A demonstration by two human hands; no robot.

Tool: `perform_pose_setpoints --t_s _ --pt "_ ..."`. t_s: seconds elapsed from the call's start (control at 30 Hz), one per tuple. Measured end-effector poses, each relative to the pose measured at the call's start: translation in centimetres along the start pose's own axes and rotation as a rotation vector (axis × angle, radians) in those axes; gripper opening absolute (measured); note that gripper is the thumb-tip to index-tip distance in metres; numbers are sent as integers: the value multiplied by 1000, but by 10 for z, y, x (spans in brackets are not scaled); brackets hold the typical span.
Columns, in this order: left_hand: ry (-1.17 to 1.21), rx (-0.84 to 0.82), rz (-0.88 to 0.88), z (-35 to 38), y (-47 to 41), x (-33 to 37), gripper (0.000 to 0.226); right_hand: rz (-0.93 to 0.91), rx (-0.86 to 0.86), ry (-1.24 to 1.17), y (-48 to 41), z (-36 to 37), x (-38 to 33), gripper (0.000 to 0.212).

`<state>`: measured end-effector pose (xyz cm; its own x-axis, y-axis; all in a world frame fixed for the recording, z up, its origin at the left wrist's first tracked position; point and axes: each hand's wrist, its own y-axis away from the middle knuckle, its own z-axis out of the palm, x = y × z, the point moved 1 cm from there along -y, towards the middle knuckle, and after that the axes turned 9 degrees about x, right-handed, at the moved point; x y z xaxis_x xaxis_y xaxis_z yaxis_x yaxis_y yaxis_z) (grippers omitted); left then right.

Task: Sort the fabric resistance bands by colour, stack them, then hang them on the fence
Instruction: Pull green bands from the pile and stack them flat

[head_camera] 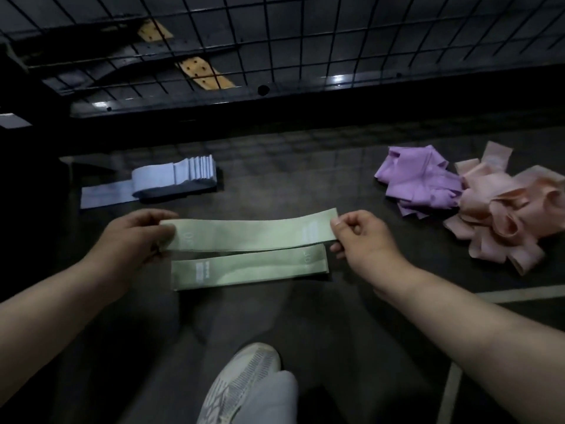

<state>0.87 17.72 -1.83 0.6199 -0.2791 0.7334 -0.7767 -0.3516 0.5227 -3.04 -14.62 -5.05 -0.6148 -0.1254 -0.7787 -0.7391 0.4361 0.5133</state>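
While left hand (137,237) and right hand (357,237) each pinch one end, the green band (250,231) hangs taut between the fingers, just above the green stack (247,270). Step: stacking greens. Next, judged: lower it flat, ends aligned, then let go.

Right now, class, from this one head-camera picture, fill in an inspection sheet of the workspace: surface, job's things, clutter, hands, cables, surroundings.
Surface: dark floor, pale line at right.
Job's things: held green band stretched above lying green band; blue stack at left, neat; purple heap and pink heap at right, tangled, touching.
Clutter: nothing seen.
Hands: left hand pinches the held band's left end; right hand pinches its right end.
Cables: nothing seen.
Surroundings: wire fence beyond the bands, no band on it; tan boards behind it; pale shoe at bottom.
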Motion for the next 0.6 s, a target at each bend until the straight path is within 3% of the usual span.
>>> perform_pose_setpoints --t_s 0.17,0.27,0.37,0.43,0.5,0.6 --pt "234 3 152 28 3 33 13 28 24 -37 -14 15 -15 16" --pt "309 -100 242 60 10 49 14 43 5 89 -23 21 -22 10" --pt "294 -202 336 87 18 62 19 -150 -16 413 -29 23 -36 49" --pt "267 -286 383 100 18 65 20 -354 -111 353 -25 27 -53 61" --pt "270 -349 399 107 17 66 24 -480 -210 348 -22 29 -65 56" --pt "392 -352 348 110 13 68 35 -570 -250 420 -20 30 -78 28"
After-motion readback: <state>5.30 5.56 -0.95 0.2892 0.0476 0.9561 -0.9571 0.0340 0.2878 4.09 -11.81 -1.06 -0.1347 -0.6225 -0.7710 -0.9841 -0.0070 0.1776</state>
